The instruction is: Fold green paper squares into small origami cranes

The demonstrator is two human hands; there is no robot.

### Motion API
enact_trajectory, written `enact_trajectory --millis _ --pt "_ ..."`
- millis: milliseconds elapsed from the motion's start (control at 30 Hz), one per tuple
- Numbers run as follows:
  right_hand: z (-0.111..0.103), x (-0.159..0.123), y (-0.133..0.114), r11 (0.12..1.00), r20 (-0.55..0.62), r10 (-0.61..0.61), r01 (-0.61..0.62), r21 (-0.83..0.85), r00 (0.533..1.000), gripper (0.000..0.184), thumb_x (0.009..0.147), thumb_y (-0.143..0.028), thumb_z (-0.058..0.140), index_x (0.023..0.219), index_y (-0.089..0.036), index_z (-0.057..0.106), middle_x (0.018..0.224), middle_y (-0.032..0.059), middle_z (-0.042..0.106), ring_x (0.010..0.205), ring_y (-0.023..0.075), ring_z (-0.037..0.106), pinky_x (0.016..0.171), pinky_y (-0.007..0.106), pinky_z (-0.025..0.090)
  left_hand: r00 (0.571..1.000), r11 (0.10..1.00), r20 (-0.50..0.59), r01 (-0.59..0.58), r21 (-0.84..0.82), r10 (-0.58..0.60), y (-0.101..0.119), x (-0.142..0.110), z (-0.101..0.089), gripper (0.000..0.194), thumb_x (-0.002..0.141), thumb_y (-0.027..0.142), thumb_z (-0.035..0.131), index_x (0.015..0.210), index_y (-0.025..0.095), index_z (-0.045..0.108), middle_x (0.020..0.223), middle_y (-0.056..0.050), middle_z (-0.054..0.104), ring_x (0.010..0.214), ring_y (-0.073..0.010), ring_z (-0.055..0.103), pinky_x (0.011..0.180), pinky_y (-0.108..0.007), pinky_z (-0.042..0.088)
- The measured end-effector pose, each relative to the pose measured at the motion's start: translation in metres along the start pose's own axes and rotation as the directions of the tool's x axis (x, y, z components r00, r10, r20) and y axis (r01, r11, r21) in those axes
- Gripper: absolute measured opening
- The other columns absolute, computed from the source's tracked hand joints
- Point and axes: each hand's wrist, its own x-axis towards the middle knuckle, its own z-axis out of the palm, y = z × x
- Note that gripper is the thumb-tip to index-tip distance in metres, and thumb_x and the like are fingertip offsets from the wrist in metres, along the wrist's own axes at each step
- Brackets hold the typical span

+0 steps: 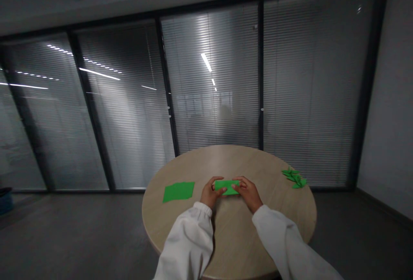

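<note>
**Green paper pinned flat between two hands at mid-bench**

Green folded paper strip (226, 186) sits at the middle of the round pale wooden bench (232, 228), and both hands are on it right now. The left hand (209, 193) pinches the strip's left end, thumb laid over the top edge, fingers curled underneath or behind; the right hand (248, 192) mirrors it on the right end, fingertips pressing down onto the paper. Holding at both ends like that looks to me like a way of keeping the strip taut and flat against the wood, so an edge can be lined up or a crease pressed in cleanly. Whether a fold is being made this instant I cannot tell; the paper is small and the light is dim.

Both forearms, in loose white sleeves with gathered cuffs (201, 211), angle inward from the near edge and meet at the strip, wrists low, close to the surface, elbows spread wide. It reads as a braced, steady posture.

Off to the left lies a flat green paper square (178, 191), apart from the hands and within easy reach, it seems. At the far right rim sits a small heap of folded green paper pieces (294, 178), well apart from the work. Behind the bench, glass panels with closed blinds (213, 82) run the width of the room.
</note>
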Motion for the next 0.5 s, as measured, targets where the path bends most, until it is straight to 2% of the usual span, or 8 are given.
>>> enact_trajectory --millis 133,367,500 --pt "-0.0003 -0.0001 0.0 1.0 -0.019 0.012 -0.012 -0.015 1.0 0.033 0.065 -0.041 0.068 0.088 -0.019 0.058 0.066 0.0 0.063 0.061 0.0162 0.06 0.055 0.026 0.046 1.0 1.0 0.026 0.002 -0.024 -0.002 0.0045 -0.0029 0.0011 0.066 0.053 0.034 0.076 0.111 0.016 0.052 0.068 0.002 0.06 0.062 -0.0142 0.059 0.059 -0.03 0.053" --pt "0.0006 -0.0003 -0.0019 1.0 -0.012 0.006 -0.006 -0.026 1.0 0.034 0.067 -0.044 0.065 0.088 -0.019 0.058 0.065 0.0005 0.063 0.061 0.0168 0.059 0.052 0.026 0.046 1.0 1.0 -0.015 -0.004 -0.025 0.003 0.0062 -0.0036 0.0018 0.051 0.051 0.034 0.076 0.095 0.015 0.059 0.069 0.002 0.058 0.066 -0.0153 0.059 0.059 -0.031 0.054" --pt "0.0007 0.0003 -0.0011 1.0 -0.011 -0.004 0.003 -0.02 1.0 0.034 0.067 -0.045 0.065 0.087 -0.019 0.058 0.065 0.0004 0.063 0.062 0.0168 0.059 0.054 0.027 0.046 0.999 0.999 -0.015 -0.037 0.01 0.037 0.0081 -0.0047 0.0019 0.045 0.054 0.036 0.074 0.092 0.016 0.06 0.069 0.002 0.055 0.065 -0.0144 0.057 0.057 -0.03 0.054"
